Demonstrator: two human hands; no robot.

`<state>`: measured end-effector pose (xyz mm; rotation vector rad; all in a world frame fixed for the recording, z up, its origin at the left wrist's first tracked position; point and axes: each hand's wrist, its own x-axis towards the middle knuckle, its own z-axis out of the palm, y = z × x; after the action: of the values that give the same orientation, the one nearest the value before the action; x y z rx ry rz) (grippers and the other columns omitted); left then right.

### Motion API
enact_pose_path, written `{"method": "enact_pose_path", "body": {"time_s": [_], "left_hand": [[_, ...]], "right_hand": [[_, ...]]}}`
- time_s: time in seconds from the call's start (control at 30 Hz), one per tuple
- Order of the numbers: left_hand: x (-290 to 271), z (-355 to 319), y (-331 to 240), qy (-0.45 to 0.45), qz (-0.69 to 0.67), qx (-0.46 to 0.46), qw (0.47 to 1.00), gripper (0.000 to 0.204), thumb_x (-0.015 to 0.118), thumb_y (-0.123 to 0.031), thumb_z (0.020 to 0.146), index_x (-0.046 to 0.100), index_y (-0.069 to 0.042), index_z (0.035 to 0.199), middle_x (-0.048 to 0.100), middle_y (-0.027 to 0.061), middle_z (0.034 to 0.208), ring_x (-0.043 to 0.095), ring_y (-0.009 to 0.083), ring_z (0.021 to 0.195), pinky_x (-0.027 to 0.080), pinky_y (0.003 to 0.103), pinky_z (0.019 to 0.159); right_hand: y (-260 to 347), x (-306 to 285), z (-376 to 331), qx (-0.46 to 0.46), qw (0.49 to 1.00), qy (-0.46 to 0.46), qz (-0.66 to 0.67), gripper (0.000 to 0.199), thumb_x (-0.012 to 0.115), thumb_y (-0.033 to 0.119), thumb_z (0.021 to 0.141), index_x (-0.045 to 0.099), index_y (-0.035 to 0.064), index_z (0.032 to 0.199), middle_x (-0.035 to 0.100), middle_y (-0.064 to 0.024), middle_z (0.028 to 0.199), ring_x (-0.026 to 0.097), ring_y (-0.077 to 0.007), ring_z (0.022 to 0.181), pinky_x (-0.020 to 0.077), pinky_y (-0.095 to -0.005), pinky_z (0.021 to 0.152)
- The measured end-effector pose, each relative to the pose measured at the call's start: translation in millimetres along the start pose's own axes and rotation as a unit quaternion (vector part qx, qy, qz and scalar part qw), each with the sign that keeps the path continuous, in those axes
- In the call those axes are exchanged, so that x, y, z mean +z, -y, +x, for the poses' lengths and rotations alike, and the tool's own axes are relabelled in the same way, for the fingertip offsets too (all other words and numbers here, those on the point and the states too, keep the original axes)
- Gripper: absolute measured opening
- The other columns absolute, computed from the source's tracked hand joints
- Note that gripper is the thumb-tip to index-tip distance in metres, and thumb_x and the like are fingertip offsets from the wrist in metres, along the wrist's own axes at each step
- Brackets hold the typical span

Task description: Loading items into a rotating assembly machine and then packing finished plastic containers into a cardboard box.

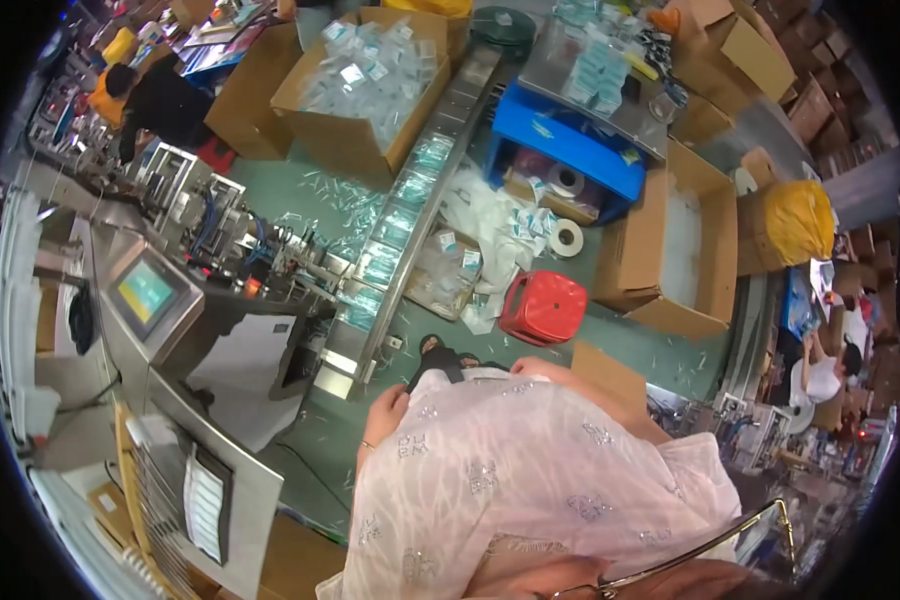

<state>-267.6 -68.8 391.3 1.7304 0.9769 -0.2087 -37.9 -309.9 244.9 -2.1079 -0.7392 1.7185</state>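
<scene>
My left hand (388, 406) hangs beside the hem of my pale patterned shirt (490, 470), its fingers curled in. Whatever lies in them, if anything, is hidden. On the other side of the hem is my right hand (536, 368), with its fingers small and mostly out of sight. A red plastic stool (544, 308) is the thing nearest to it. Past my left hand lies the near end of a conveyor (342, 362), carrying clear flat packs (380, 265). Neither hand touches the stool or the packs.
At my left stands a machine with a touch screen (148, 292). Cardboard boxes, one full of clear packs (370, 80), and a blue crate (570, 145) stand ahead. Tape rolls (566, 238) and loose scraps lie on the green floor. Other people (165, 100) work farther off.
</scene>
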Motion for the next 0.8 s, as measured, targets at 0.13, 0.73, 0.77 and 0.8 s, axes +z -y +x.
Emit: {"method": "enact_pose_path", "body": {"time_s": [0.13, 0.73, 0.77, 0.8], "left_hand": [[-30, 43, 15, -0.054, 0.010, 0.004, 0.998, 0.032, 0.051, -0.018, 0.078, 0.053, 0.000, 0.104, 0.059, 0.0177, 0.089, 0.058, 0.0264, 0.083, 0.044, 0.031, 0.072], [19, 211, -25, -0.025, -0.099, -0.212, 0.972, 0.009, 0.061, -0.006, 0.069, 0.059, 0.000, 0.076, 0.059, 0.0060, 0.065, 0.053, 0.0106, 0.062, 0.043, 0.026, 0.058], [30, 226, -33, -0.054, -0.111, -0.233, 0.965, 0.006, 0.061, -0.005, 0.069, 0.060, 0.000, 0.073, 0.059, 0.0051, 0.062, 0.052, 0.0095, 0.059, 0.043, 0.025, 0.057], [48, 236, -28, -0.060, -0.194, -0.228, 0.952, 0.004, 0.060, -0.003, 0.069, 0.058, 0.000, 0.071, 0.058, 0.0041, 0.063, 0.052, 0.0090, 0.060, 0.042, 0.024, 0.057]], "right_hand": [[48, -13, 8, -0.021, 0.988, -0.110, -0.104, 0.023, 0.063, 0.029, 0.062, 0.060, 0.0104, 0.076, 0.059, -0.0121, 0.078, 0.056, -0.0309, 0.075, 0.0447, -0.0385, 0.066], [141, -281, 145, -0.252, 0.964, 0.061, 0.065, 0.015, 0.056, 0.019, 0.074, 0.052, 0.0055, 0.072, 0.055, -0.0060, 0.063, 0.050, -0.0154, 0.058, 0.0406, -0.0321, 0.054], [153, -306, 153, -0.208, 0.963, 0.170, 0.026, 0.012, 0.056, 0.017, 0.074, 0.053, 0.0054, 0.070, 0.054, -0.0026, 0.064, 0.046, -0.0117, 0.061, 0.0399, -0.0299, 0.056], [140, -321, 172, -0.198, 0.952, 0.233, -0.004, 0.012, 0.057, 0.017, 0.073, 0.054, 0.0054, 0.069, 0.053, -0.0030, 0.066, 0.044, -0.0108, 0.063, 0.0393, -0.0294, 0.057]]}}
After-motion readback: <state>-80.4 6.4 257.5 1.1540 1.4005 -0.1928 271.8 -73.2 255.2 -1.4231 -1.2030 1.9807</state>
